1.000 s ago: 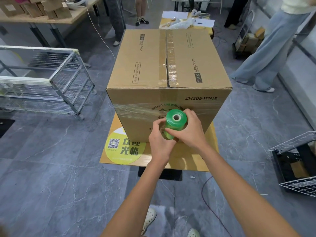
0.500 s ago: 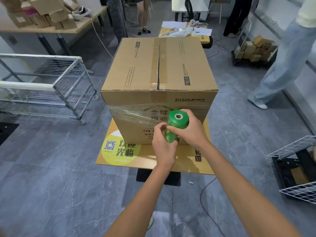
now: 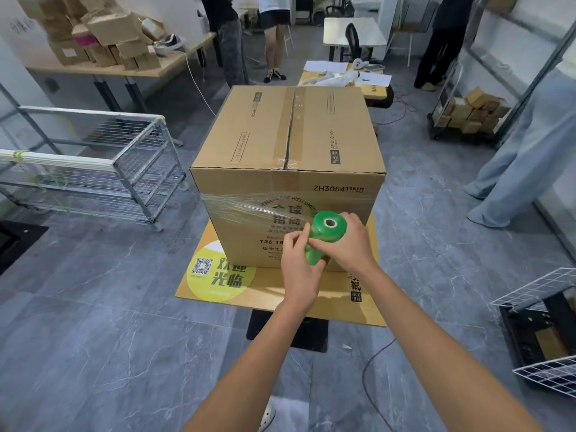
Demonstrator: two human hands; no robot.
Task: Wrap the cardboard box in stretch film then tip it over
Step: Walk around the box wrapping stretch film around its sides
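Nearest us we list grey marbled floor [image 3: 93,338], a red cable [image 3: 372,378] trailing over it, and our pale shoe [image 3: 267,416].

Next, our left hand [image 3: 300,266], fingers curled round the lower body of the green roll of stretch film [image 3: 325,233], and our right hand [image 3: 349,244], fingers wrapped over its upper part. The roll leans just in front of the box's front face.

Cardboard box [image 3: 290,129]: upright, top taped shut, on a small yellow-topped table [image 3: 268,294] bearing a round QR sticker [image 3: 218,275]. A band of clear film [image 3: 240,210] runs from the roll leftward across the front face to the left corner.

Left, a wire cage [image 3: 124,169] on the floor. Right, a white wire rack [image 3: 539,288] over a black crate [image 3: 536,335].

Beyond, we note a second table [image 3: 374,90] with papers [image 3: 372,78], a long bench [image 3: 174,65] stacked with small cartons [image 3: 109,32], a trolley of little boxes [image 3: 470,112], and several people standing, one in wide pale jeans [image 3: 526,157].
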